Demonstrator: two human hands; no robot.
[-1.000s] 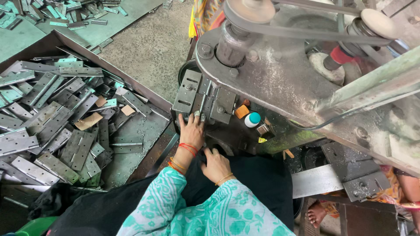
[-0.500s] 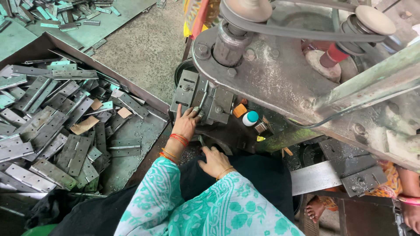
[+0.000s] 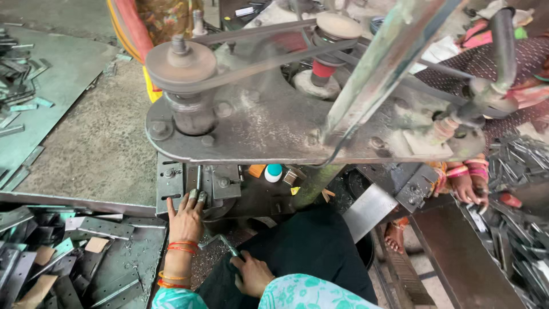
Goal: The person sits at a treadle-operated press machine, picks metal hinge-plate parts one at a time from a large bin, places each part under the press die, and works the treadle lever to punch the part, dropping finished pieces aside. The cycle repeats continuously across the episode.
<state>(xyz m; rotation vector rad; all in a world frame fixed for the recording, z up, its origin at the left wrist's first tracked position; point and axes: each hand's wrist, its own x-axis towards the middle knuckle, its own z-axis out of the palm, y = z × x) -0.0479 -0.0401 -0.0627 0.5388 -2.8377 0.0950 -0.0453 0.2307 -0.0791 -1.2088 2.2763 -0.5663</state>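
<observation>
Left hand fingers spread flat on a grey slotted steel plate under the press w/ little room, right hand gripping a bent metal handle.

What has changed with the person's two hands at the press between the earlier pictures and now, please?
The right hand, which lay empty on the lap, has taken hold of a bent metal handle. The left hand has stayed up at the metal plate on the machine bed, fingers on the part there. The view has swung right, away from the pile of metal plates.
</observation>
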